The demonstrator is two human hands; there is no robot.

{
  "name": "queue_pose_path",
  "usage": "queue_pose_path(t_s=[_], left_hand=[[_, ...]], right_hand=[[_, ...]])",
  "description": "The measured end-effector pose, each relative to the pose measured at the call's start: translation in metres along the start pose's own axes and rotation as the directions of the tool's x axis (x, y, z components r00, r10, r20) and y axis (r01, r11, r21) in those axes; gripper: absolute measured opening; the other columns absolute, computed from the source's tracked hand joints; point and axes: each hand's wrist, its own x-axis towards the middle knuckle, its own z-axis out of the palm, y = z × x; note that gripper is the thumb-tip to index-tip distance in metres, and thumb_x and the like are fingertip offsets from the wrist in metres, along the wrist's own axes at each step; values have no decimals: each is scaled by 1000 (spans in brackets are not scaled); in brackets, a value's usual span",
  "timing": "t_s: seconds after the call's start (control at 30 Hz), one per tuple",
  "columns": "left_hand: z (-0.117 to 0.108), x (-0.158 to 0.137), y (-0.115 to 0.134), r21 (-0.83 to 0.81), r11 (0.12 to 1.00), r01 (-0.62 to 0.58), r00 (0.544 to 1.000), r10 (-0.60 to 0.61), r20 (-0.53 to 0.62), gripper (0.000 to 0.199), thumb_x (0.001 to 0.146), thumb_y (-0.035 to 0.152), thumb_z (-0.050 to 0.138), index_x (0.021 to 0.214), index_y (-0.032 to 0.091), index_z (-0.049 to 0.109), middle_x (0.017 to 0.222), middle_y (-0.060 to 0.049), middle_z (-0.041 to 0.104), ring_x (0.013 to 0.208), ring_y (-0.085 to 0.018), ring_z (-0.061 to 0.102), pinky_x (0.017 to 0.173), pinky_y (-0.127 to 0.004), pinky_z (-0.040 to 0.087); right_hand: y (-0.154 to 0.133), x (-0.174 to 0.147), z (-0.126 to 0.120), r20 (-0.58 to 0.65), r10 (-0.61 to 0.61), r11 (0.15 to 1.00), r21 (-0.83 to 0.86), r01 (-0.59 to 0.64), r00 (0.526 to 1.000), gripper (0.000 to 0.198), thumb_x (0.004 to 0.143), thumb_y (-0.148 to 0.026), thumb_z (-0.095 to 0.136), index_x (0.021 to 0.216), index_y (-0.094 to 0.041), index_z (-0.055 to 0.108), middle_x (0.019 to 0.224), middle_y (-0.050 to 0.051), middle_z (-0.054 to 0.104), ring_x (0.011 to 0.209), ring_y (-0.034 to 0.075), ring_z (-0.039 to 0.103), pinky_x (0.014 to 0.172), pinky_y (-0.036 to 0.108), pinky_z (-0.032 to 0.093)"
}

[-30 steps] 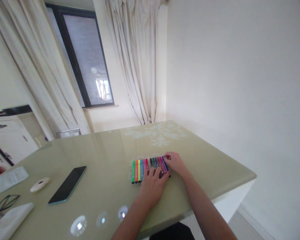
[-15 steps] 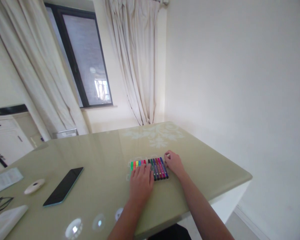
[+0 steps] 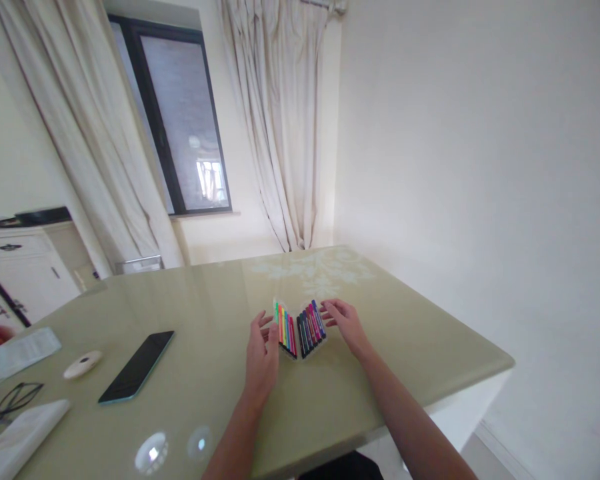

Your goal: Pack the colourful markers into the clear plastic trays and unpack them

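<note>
A clear plastic marker case (image 3: 299,359) stands half folded on the table, its two halves tilted up into a V. Bright markers (image 3: 285,327) in green, orange, yellow, blue, pink and red fill the left half. Darker markers (image 3: 311,329), from black to purple and blue, fill the right half. My left hand (image 3: 261,350) is at the outer edge of the left half, fingers curled and thumb near the front. On the other side, my right hand (image 3: 343,321) has its bent fingertips against the outer edge of the right half. Both hands hold the halves raised.
Left of the hands lie a dark phone (image 3: 137,368), a white oval object (image 3: 83,365), a face mask (image 3: 26,352), black glasses (image 3: 13,405) and a white flat object (image 3: 27,437). The glossy table (image 3: 220,300) has a near right corner beside a wall.
The case lay flat and open; its halves are now lifted toward each other. My left hand has moved from on top of the bright markers to the left outer edge.
</note>
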Motion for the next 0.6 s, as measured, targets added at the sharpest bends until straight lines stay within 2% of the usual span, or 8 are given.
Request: queue_pose_path(t_s=[0.07, 0.1, 0.17, 0.27, 0.37, 0.47, 0.53, 0.6], left_hand=[[7, -6, 3, -117, 991, -64, 992, 76, 104, 59, 99, 52, 49, 147, 17, 40, 141, -18, 60, 120, -26, 66, 98, -41, 54], [10, -8, 3, -103, 991, -86, 985, 100, 141, 60, 97, 49, 54, 147, 17, 42, 144, -18, 58, 126, -27, 62, 103, -43, 51], [14, -11, 4, -22, 996, -92, 982, 94, 165, 59, 94, 42, 60, 145, 16, 45, 142, -17, 60, 129, -29, 60, 107, -46, 47], [12, -9, 4, 61, 995, -73, 988, 63, 144, 51, 94, 32, 56, 142, 17, 49, 130, -15, 68, 117, -27, 67, 102, -45, 51], [10, -7, 2, 89, 987, -134, 982, 120, 147, 47, 91, 23, 55, 138, 17, 54, 127, -13, 70, 115, -26, 67, 101, -44, 51], [11, -8, -2, 113, 972, -204, 970, 185, 158, 47, 88, 21, 56, 135, 17, 57, 128, -13, 70, 116, -26, 66, 104, -45, 49], [11, -9, -2, 127, 971, -204, 969, 181, 170, 41, 91, 26, 56, 131, 18, 60, 123, -13, 72, 112, -27, 68, 101, -45, 51], [11, -9, -1, 136, 973, -184, 970, 158, 184, 37, 95, 31, 53, 129, 19, 62, 120, -12, 74, 108, -27, 70, 96, -43, 53]], right_hand=[[-4, -7, 11, 162, -160, 978, 161, 134, 974, 40, 95, -53, 58, 110, -20, 73, 116, 12, 75, 93, 24, 75, 79, 37, 61], [-5, -11, 17, 241, -234, 960, 207, 186, 942, 37, 94, -51, 61, 112, -22, 74, 122, 12, 73, 98, 25, 75, 82, 40, 61], [-6, -18, 27, 325, -344, 934, 219, 284, 881, 30, 93, -44, 65, 113, -24, 76, 131, 11, 70, 110, 27, 71, 90, 43, 59], [-6, -24, 34, 328, -440, 897, 125, 423, 836, 26, 97, -36, 61, 115, -26, 76, 132, 11, 68, 119, 26, 66, 91, 39, 59], [-10, -27, 32, 268, -545, 811, -69, 580, 794, 33, 99, -30, 57, 129, -26, 68, 139, 12, 62, 125, 24, 62, 93, 38, 59], [-14, -29, 30, 275, -653, 650, -274, 709, 706, 46, 100, -25, 54, 146, -28, 55, 149, 12, 55, 136, 25, 52, 112, 45, 47], [-16, -29, 30, 337, -689, 560, -313, 767, 641, 47, 102, -21, 49, 148, -29, 52, 145, 9, 59, 133, 24, 54, 115, 47, 44], [-17, -28, 31, 371, -715, 501, -317, 805, 592, 46, 104, -18, 46, 147, -30, 54, 138, 6, 65, 127, 22, 59, 112, 45, 47]])
